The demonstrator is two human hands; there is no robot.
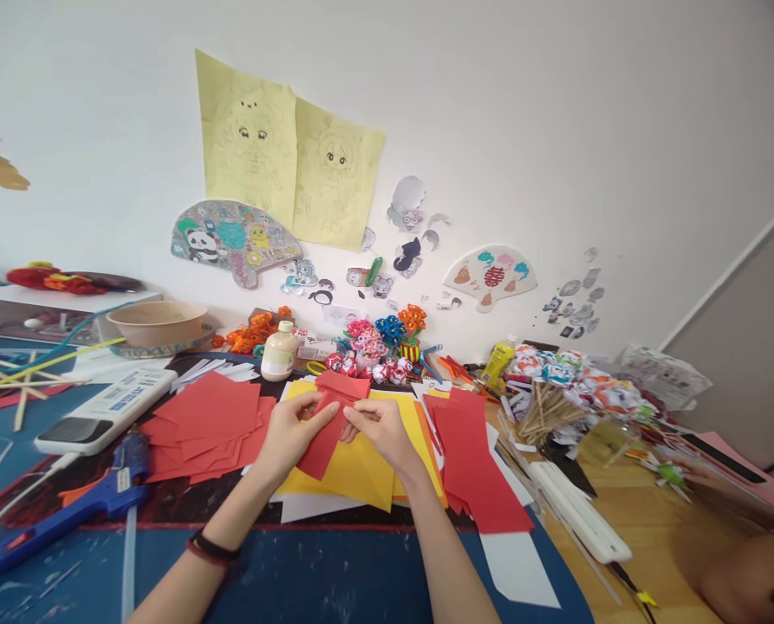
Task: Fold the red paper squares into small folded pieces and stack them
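Note:
Between both hands is a piece of red paper (322, 444), held above the yellow sheets and with a folded flap along its upper part. My left hand (301, 426) pinches its left side, thumb on top. My right hand (379, 423) has thumb and fingertips closed on the paper's right edge. Under the hands lie yellow paper sheets (367, 472) with white sheets below. To the left is a pile of red paper squares (214, 416); to the right, larger red sheets (474, 464) overlap white paper.
A blue glue gun (110, 494) and a white power strip (110, 407) lie at the left. Behind the paper stand a glue bottle (279, 354) and small flower crafts (387, 338). Wrapped lollipops (556, 381) crowd the right. Another person's arm (751, 563) is at the right edge.

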